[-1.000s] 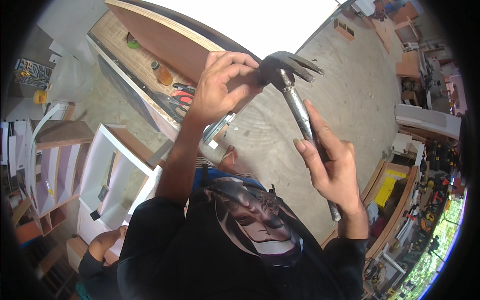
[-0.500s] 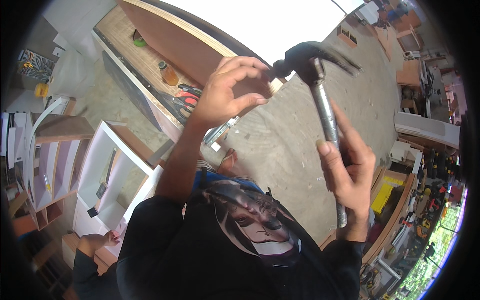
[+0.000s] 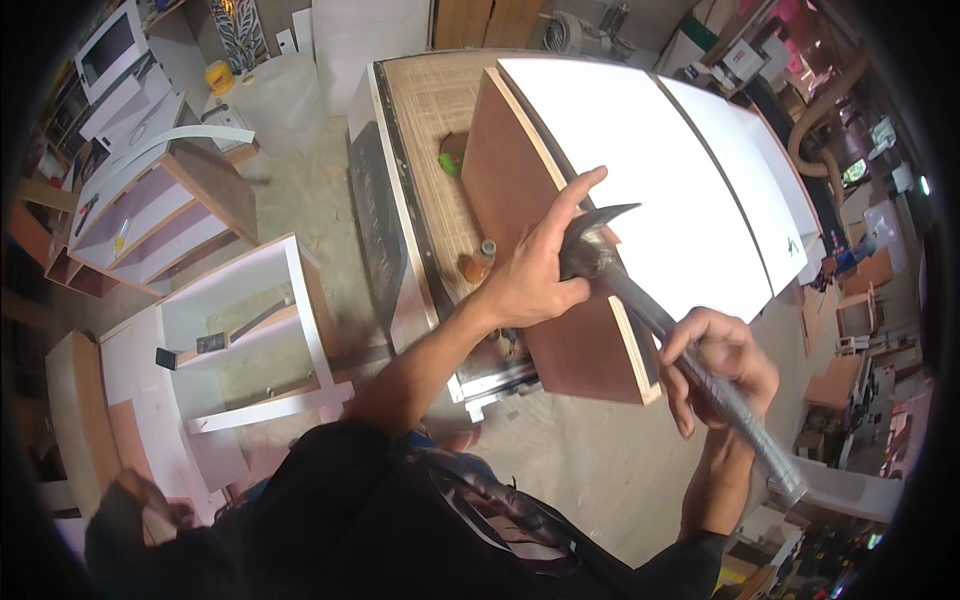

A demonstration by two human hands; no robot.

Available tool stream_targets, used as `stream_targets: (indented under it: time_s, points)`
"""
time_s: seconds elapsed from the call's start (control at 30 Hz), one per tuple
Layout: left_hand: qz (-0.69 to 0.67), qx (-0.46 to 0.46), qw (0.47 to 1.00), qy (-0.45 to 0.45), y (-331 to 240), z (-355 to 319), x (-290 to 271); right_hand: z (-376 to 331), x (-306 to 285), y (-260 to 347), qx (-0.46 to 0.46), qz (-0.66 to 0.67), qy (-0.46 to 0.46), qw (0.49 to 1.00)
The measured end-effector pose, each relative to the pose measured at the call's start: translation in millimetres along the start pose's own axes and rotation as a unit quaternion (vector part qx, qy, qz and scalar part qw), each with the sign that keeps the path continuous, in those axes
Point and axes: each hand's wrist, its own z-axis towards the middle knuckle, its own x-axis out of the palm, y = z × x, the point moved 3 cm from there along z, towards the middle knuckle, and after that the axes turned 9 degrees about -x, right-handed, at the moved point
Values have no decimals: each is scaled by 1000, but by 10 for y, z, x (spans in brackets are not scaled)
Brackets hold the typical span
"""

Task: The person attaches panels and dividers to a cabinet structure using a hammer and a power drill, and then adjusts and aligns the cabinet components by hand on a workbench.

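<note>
My right hand (image 3: 722, 365) is wrapped around the silver, tape-like handle of a claw hammer (image 3: 665, 325). The hammer slants, its butt toward the lower right and its dark head at my left hand. My left hand (image 3: 535, 268) is open, index finger stretched out and thumb apart, beside the hammer head; whether they touch I cannot tell. Both hands are over the near end of a cabinet box (image 3: 640, 180) with a white upper face, brown side panel and pale plywood edges. The head's striking face is hidden near my left fingers.
The box lies on a wood-topped bench (image 3: 420, 100) holding an amber bottle (image 3: 480, 262) and a green item (image 3: 450, 160). Metal rails (image 3: 500, 385) lie near its end. White-framed cabinets (image 3: 250, 350) stand left. At lower left is another person's blurred hand (image 3: 150, 500).
My view has swung, so the white-faced box sits more centrally. The hammer has tipped, bringing its head against or close to my left hand. My left index finger has straightened.
</note>
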Motion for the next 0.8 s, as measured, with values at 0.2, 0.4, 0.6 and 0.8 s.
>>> stream_targets:
  time_s: [0.2,0.4,0.6,0.8]
  points:
    - [-256,-142,945,-147,469,251,-417,1619,-186,42,-149,71,61,984]
    - [-222,-54,952,-202,783,1166,-622,3133,-176,141,-302,-124,-171,930]
    - [207,7,905,-373,1388,1682,-1527,4381,-110,121,-327,-384,-107,857]
    - [135,-96,932,-323,1998,2266,-2000,5133,37,-597,-270,-561,48,781]
